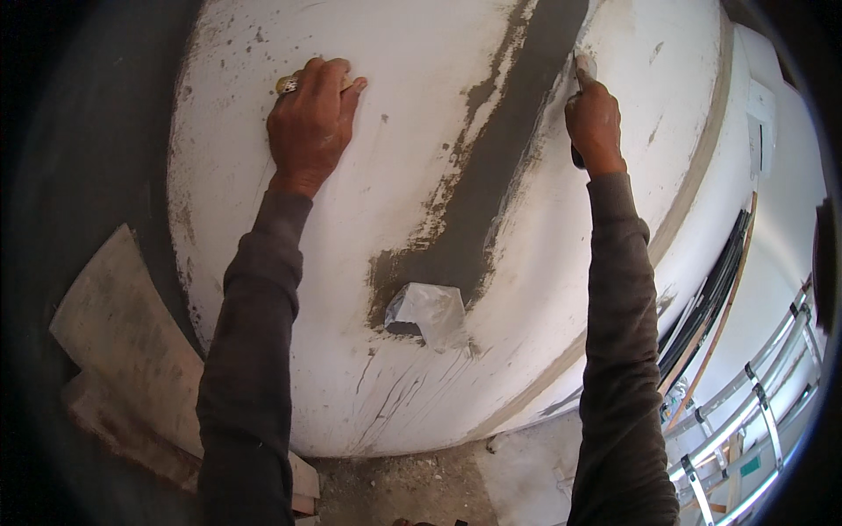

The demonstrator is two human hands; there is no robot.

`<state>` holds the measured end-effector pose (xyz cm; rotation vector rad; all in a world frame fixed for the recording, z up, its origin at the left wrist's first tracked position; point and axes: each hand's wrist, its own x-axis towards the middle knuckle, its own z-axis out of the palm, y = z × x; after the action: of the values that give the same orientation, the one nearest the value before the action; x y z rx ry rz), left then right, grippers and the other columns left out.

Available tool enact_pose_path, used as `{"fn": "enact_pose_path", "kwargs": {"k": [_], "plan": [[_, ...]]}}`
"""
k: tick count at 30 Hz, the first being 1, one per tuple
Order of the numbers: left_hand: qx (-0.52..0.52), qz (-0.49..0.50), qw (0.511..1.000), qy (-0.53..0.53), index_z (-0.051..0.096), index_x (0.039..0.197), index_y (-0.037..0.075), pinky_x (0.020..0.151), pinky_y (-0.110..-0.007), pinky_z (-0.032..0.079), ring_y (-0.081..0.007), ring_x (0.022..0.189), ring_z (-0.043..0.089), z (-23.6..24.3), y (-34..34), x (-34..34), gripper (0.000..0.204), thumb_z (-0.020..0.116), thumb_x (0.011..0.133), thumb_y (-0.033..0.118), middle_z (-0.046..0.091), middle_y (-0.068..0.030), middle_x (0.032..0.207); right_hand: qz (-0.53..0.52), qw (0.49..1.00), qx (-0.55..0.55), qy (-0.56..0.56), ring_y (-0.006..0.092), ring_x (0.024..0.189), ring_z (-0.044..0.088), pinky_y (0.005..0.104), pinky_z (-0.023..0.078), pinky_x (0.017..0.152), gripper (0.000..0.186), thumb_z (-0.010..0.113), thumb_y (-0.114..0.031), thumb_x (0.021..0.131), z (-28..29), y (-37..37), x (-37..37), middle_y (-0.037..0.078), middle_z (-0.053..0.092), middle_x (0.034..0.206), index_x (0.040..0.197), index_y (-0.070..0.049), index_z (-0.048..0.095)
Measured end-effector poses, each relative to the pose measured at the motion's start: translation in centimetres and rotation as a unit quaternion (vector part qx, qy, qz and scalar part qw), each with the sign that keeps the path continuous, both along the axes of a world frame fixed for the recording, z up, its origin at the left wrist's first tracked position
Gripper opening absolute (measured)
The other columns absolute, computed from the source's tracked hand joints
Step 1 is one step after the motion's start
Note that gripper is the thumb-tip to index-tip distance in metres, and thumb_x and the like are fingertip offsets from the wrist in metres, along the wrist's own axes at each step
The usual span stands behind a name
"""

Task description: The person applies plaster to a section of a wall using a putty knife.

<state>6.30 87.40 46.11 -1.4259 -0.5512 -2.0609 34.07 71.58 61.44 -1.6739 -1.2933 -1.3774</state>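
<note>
A white wall (403, 167) fills the middle of the view, with a long band of wet-looking grey plaster (500, 167) running down it. My right hand (595, 123) is beside the band's upper right edge. It is closed on a slim scraper (576, 156), whose dark handle end shows below the fist; its blade is mostly hidden. My left hand (309, 123) rests against the wall left of the band, a ring on one finger. Its fingers are curled, and a pale bit shows by the thumb that I cannot make out. Crumpled clear plastic (431, 311) covers the band's lower end.
Worn boards (132, 342) lean at the lower left. A metal ladder (745, 412) is at the lower right, near long dark strips (712, 289) propped against the wall. Below lies a dusty floor (403, 491). A white fixture (761, 127) is at the far right.
</note>
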Motion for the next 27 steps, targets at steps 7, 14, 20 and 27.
{"fn": "enact_pose_path", "kwargs": {"k": [7, 14, 20, 27], "plan": [[0.003, 0.01, 1.0, -0.001, 0.06, 0.104, 0.012, 0.063, -0.036, 0.057, -0.0255, 0.075, 0.068, 0.7, -0.2, -0.1, 0.023, 0.071, 0.09, 0.027, 0.065, -0.0047, 0.096, -0.022, 0.996, 0.01, -0.086, 0.045, 0.088, 0.067, 0.0497, 0.054, 0.079, 0.046, 0.055, -0.003, 0.084, 2.0, 0.1, 1.6, 0.032, 0.066, 0.093, 0.129, -0.004, 0.062], [-0.017, 0.005, 1.0, 0.014, 0.061, 0.104, 0.007, 0.064, -0.034, 0.054, -0.0239, 0.076, 0.067, 0.3, -0.6, 0.1, 0.019, 0.066, 0.094, 0.022, 0.063, -0.0072, 0.092, -0.04, 0.999, -0.005, -0.006, 0.045, 0.091, 0.067, 0.0505, 0.053, 0.083, 0.044, 0.057, -0.003, 0.083, 0.7, -0.2, -0.1, 0.029, 0.068, 0.094, 0.126, 0.002, 0.062], [-0.026, -0.025, 0.999, 0.012, 0.06, 0.103, 0.009, 0.063, -0.036, 0.056, -0.0252, 0.074, 0.068, 0.5, -0.9, -0.2, 0.022, 0.07, 0.091, 0.023, 0.063, -0.0063, 0.093, -0.003, 1.0, 0.01, -0.007, 0.0445, 0.094, 0.067, 0.0483, 0.053, 0.084, 0.049, 0.062, -0.002, 0.079, 2.6, 0.6, 0.6, 0.03, 0.068, 0.097, 0.128, 0.002, 0.061], [0.0, 0.001, 1.0, -0.005, 0.06, 0.104, 0.009, 0.063, -0.035, 0.055, -0.025, 0.073, 0.067, 0.5, -0.4, 0.4, 0.021, 0.069, 0.091, 0.023, 0.063, -0.0059, 0.093, -0.024, 0.997, 0.024, -0.074, 0.0439, 0.089, 0.068, 0.0485, 0.053, 0.081, 0.05, 0.061, 0.001, 0.078, 3.2, 0.7, 1.5, 0.029, 0.068, 0.092, 0.127, 0.003, 0.061]]}}
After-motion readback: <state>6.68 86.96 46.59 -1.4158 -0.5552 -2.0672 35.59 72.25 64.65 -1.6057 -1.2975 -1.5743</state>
